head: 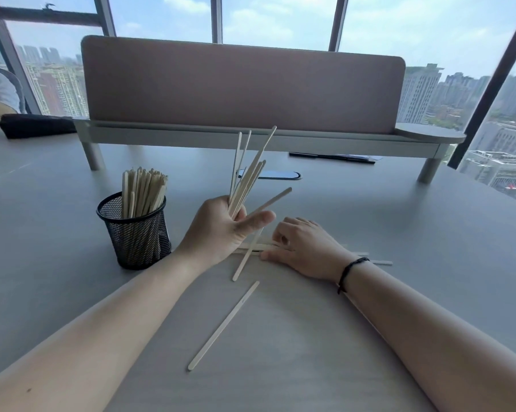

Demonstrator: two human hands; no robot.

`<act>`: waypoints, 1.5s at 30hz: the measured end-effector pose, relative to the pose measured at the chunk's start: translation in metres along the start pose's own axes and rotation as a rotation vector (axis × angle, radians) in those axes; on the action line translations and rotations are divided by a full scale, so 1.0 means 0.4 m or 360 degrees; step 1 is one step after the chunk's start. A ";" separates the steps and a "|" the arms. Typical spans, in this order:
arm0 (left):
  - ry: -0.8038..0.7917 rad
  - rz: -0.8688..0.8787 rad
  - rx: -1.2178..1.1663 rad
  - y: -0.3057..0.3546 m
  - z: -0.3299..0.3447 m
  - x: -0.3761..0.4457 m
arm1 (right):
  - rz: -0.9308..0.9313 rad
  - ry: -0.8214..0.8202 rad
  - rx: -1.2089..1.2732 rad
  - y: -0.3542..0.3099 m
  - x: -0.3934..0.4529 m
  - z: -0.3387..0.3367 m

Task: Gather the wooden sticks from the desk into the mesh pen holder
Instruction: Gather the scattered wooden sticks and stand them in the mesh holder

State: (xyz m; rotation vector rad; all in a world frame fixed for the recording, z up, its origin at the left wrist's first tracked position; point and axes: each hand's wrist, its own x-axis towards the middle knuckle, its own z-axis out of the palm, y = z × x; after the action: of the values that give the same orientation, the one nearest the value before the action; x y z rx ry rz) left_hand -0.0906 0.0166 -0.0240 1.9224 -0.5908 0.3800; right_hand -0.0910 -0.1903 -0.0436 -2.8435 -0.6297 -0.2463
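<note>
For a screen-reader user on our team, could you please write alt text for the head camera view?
A person's left hand holds a fanned bundle of wooden sticks above a grey desk, while the right hand rests on loose sticks. A black mesh pen holder, already full of sticks, stands left; one stick lies nearer.

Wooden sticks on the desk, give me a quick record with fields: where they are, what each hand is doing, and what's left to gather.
holder: mesh pen holder upright on the desk, already packed with sticks
left hand: left hand raised, gripping a fanned bundle of sticks
right hand: right hand down on the desk, fingers on a cluster of sticks
loose: one stick lying alone nearer the person; another slanted stick crossing the cluster
left to do: bundle, cluster and loose sticks not yet in the holder
</note>
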 end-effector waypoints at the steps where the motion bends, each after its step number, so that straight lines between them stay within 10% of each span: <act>1: 0.0017 -0.0001 0.0049 -0.001 0.001 0.000 | 0.0001 -0.0026 0.0009 -0.001 0.001 -0.002; 18: 0.0243 -0.0323 -0.0657 0.017 0.016 -0.006 | -0.0152 -0.0078 -0.0339 -0.017 0.015 -0.009; 45: 0.0391 -0.0304 -0.0578 0.004 0.007 -0.002 | -0.0158 0.0314 -0.0281 0.010 0.007 -0.005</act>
State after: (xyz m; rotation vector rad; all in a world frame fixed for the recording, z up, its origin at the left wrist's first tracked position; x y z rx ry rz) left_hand -0.0922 0.0138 -0.0244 1.5390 -0.2871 0.3527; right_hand -0.0868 -0.1932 -0.0419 -2.9053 -0.7409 -0.6195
